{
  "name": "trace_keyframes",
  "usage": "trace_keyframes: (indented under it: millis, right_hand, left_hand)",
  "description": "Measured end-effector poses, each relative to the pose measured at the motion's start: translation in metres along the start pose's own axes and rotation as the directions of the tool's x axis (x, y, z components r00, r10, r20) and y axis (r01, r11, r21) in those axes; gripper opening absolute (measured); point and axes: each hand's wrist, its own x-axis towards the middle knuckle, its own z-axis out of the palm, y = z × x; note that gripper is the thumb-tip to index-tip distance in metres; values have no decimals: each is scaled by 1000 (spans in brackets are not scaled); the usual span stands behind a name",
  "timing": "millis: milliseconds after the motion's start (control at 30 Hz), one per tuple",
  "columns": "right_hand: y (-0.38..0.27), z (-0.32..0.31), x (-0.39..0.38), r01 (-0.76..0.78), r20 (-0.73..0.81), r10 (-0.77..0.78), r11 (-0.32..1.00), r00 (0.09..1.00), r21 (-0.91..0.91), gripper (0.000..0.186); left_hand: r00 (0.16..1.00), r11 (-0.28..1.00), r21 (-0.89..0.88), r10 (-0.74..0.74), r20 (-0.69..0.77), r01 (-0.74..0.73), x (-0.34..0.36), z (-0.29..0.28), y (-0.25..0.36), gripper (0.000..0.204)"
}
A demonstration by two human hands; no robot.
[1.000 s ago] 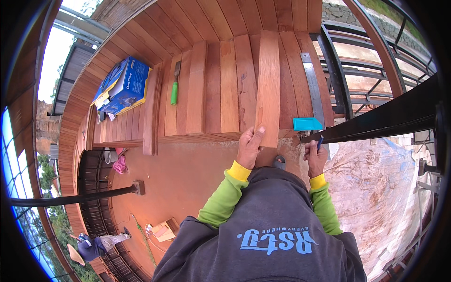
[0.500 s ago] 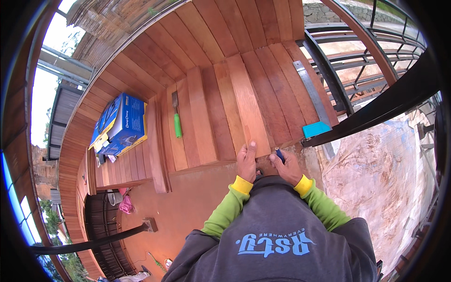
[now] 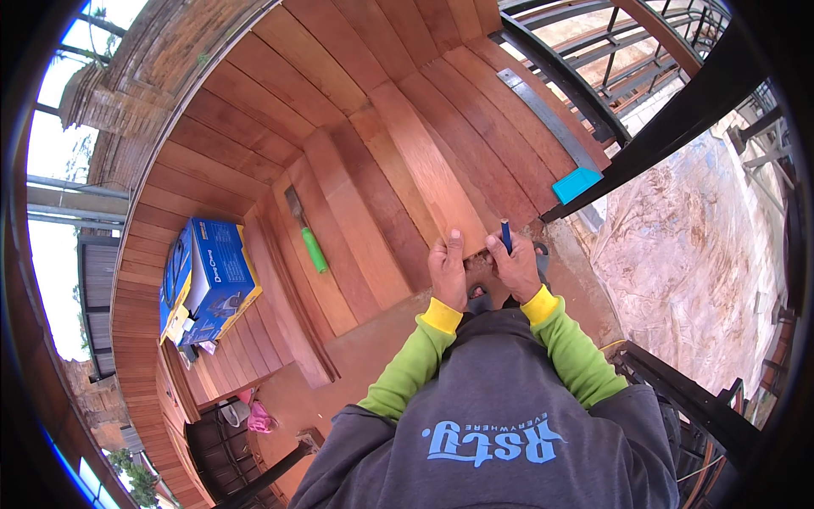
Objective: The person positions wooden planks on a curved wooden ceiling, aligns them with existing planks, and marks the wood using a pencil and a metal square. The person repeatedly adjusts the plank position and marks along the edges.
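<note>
A loose reddish wooden plank (image 3: 424, 161) lies lengthwise on the board bench, its near end reaching to the bench's front edge. My left hand (image 3: 449, 271) grips that end at its left corner, thumb on top and fingers underneath. In my right hand (image 3: 519, 265), a short blue pencil (image 3: 506, 236) points up between thumb and fingers, beside the plank's right corner. To the right lies a try square (image 3: 577, 185) with a turquoise handle and steel blade. A chisel (image 3: 313, 249) with a green handle and flat metal blade rests to the left.
Another loose plank (image 3: 352, 225) lies left of the held one. A blue and yellow cardboard box (image 3: 222, 284) with a black cord stands at far left. Black metal framing (image 3: 678, 153) borders the right side, above a stained sheet (image 3: 670, 254). Below is a brown floor (image 3: 377, 335).
My view has turned, so the bench, box and tools appear shifted and tilted. Both hands stay at the plank's near end; the pencil now stands more upright in my right hand.
</note>
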Motion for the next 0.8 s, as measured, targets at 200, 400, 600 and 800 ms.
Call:
trace_keyframes:
  millis: [200,400,600,800]
  right_hand:
    - [7,-9,6,-18,-82,20,999,996,28,26]
    - [5,-3,3,-33,-61,38,996,997,80,25]
    - [4,-8,3,-128,0,131,968,991,214,22]
    - [12,-11,4,-119,30,116,977,993,178,21]
  left_hand:
    - [997,991,129,28,-71,-19,19,-13,5,25]
    - [990,969,243,-7,-141,41,123,-21,40,27]
    - [947,906,406,227,-228,-119,192,-22,28,30]
    - [906,872,439,346,-242,-216,200,-33,13,30]
